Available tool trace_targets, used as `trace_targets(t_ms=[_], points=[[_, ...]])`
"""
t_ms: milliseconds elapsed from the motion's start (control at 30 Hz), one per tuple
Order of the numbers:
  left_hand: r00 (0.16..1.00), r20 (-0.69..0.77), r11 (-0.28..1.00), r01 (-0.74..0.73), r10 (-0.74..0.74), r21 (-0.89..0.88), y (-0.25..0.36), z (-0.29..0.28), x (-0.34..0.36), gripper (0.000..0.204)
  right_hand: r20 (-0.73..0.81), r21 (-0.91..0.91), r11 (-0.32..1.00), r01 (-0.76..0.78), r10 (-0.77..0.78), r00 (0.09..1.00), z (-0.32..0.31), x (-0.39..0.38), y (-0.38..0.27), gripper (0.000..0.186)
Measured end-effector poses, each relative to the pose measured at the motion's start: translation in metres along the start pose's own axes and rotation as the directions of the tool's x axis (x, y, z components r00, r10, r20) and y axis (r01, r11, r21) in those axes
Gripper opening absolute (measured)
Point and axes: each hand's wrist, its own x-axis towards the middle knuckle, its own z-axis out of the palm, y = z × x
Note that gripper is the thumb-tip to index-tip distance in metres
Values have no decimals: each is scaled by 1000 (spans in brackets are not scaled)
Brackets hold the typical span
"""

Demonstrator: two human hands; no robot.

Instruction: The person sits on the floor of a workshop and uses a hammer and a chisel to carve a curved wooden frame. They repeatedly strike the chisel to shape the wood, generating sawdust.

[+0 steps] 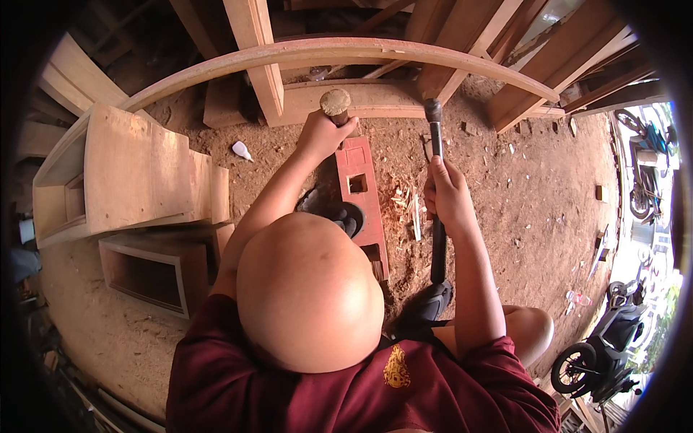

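My left hand (323, 137) is wrapped round the wooden handle of a chisel (335, 105). The handle's worn, flattened end points up, and its blade is mostly hidden behind the hand, over the far end of a reddish timber (373, 229). A square hole is cut through this timber, and another opening shows nearer to me. My right hand (447, 191) grips the black handle of a hammer (433, 114), its head raised to the right of the chisel and apart from it. My bent left knee (310, 289) hides part of the timber's left side.
Pale wood chips (408, 202) lie right of the timber on the dirt floor. A long curved beam (339, 49) spans the far side before upright frames. Wooden box frames (144, 169) stand at left, near a small white bottle (242, 150). Motorbikes (610, 339) are at far right.
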Motion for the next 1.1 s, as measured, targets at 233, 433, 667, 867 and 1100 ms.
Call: trace_targets(t_ms=[233,433,667,867,1100], points=[[993,-68,996,91,-91,-13,4,1,-7,34,-19,10,1000,14,-14,1000,1,0,-8,35],[973,-228,998,30,-43,-63,-11,6,-9,39,14,34,999,29,-30,999,4,-1,-7,35],[980,-197,999,-28,22,-29,-19,6,-7,30,19,58,998,20,-21,1000,4,-6,-12,31],[986,-139,976,-117,92,-186,-30,4,-10,20,25,67,998,17,-18,1000,5,-8,-15,30],[994,-69,971,-97,84,-219,-18,-7,-15,14,7,68,997,37,-38,999,4,-7,-15,34]])
